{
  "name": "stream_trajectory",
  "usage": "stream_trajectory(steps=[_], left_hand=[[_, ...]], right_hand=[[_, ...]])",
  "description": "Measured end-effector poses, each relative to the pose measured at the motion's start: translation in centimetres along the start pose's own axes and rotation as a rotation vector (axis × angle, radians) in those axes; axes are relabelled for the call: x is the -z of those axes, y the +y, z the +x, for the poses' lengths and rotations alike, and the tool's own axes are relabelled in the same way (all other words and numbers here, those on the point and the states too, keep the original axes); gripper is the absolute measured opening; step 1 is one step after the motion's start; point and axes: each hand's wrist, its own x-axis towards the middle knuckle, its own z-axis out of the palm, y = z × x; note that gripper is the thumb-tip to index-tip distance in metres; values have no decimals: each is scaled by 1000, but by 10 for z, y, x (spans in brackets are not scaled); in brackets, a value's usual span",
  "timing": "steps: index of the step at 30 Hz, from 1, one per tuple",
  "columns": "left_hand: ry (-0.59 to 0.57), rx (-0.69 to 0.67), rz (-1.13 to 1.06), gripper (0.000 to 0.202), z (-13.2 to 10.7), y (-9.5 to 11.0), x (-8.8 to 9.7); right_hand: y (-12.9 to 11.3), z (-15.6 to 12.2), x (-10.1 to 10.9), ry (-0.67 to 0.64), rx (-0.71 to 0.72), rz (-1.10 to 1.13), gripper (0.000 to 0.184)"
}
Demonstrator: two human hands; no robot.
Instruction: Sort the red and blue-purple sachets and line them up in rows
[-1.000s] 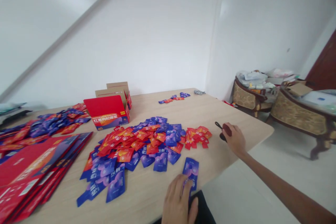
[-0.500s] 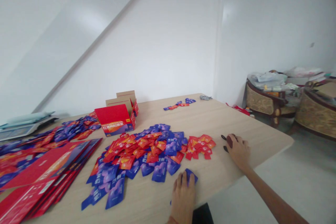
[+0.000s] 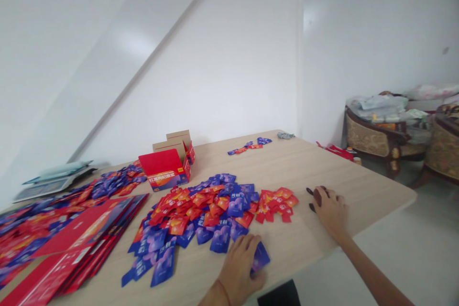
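A purple sachet (image 3: 261, 257) stands out from under the bent fingers of my left hand (image 3: 236, 264) near the table's front edge. My thumb is on its lower side, and the contact is partly hidden. Further right, my right hand (image 3: 332, 213) rests on the tabletop with its fingers curled over a dark object (image 3: 311, 207). Two black ends of it and a brownish rounded part show, but its kind is unclear. Left of my right hand lies a small group of red sachets (image 3: 274, 203). A larger mixed pile of red and purple sachets (image 3: 193, 213) spreads beyond my left hand.
A red printed box (image 3: 161, 169) stands open behind the pile. Flat red cartons (image 3: 89, 239) are stacked at left, beside more sachets (image 3: 32, 234). Several sachets lie at the far side. The wooden table (image 3: 376, 196) ends at right, before patterned armchairs (image 3: 369, 136) with bags.
My left hand has turned and shifted left, so more of the purple sachet shows at its right side. My right hand stays over the dark object. The whole view has swung slightly left.
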Motion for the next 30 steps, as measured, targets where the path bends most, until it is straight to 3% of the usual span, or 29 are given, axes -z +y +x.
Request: stream_trajectory(steps=[7, 11, 17, 23, 30], left_hand=[[-102, 87, 56, 79, -2, -11, 2], [-99, 107, 29, 80, 0, -15, 2], [-79, -6, 32, 76, -1, -7, 10], [-75, -147, 75, 74, 5, -7, 51], [-203, -318, 195, 76, 34, -31, 107]], right_hand=[[1, -1, 3, 3, 7, 19, 40], [0, -1, 4, 6, 8, 22, 40], [0, -1, 2, -9, -2, 27, 41], [0, 0, 4, -6, -3, 43, 44], [0, 1, 3, -3, -11, 36, 40]])
